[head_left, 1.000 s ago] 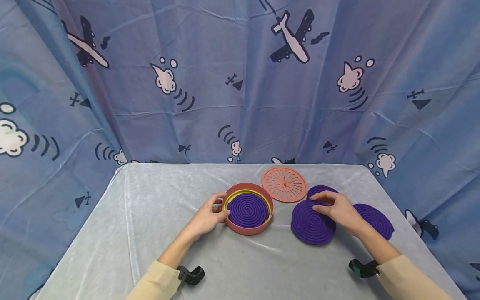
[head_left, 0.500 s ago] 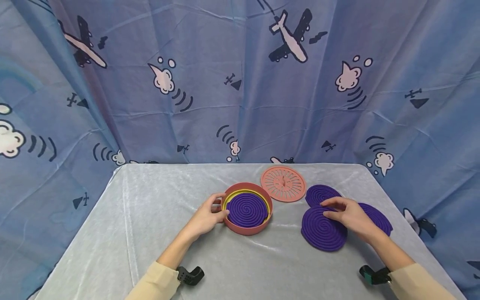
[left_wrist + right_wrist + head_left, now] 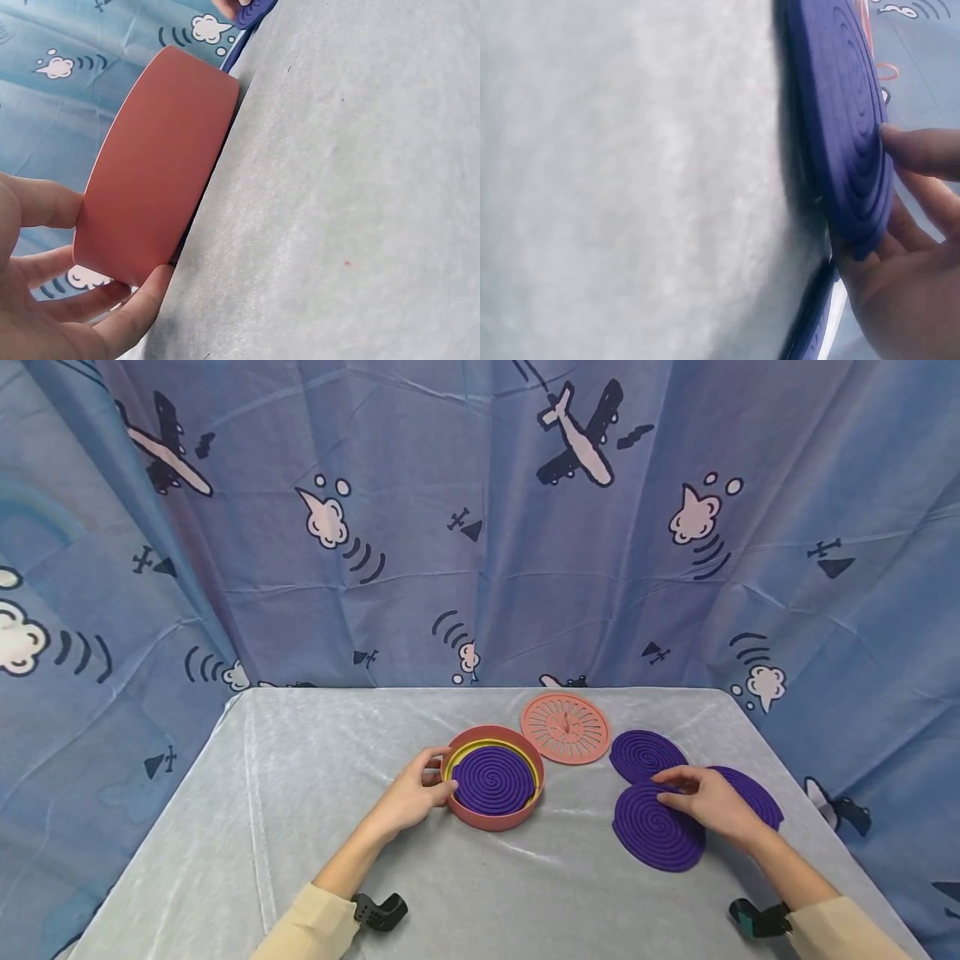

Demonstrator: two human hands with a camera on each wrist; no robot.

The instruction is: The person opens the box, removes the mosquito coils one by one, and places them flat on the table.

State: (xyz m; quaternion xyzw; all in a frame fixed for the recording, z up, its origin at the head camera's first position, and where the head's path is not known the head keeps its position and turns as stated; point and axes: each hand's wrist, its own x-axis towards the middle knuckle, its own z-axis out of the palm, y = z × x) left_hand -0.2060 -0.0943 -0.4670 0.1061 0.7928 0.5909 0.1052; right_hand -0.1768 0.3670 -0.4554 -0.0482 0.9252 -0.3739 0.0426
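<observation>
In the head view, my left hand [image 3: 412, 793] grips the left side of a round coral mosquito coil box [image 3: 491, 824], thumb at its rim. The left wrist view shows fingers around the outer wall of the box [image 3: 161, 150]. Inside sits a yellow ring [image 3: 463, 752], and on that lies a purple mosquito coil [image 3: 493, 779]. My right hand [image 3: 712, 806] pinches another purple coil [image 3: 656, 831] at its edge, thumb on top and fingers beneath. In the right wrist view that coil [image 3: 840, 120] is tilted, close over the table.
A slotted coral lid [image 3: 566, 735] lies behind and right of the box. Two more purple coils lie at the right, one farther back [image 3: 643, 753] and one beyond my right wrist [image 3: 757, 793]. A patterned blue curtain [image 3: 420, 568] hangs behind the white-covered table [image 3: 337, 727].
My right hand has moved right and nearer to me with the pinched coil, uncovering more of the far coil. My left hand stays on the box.
</observation>
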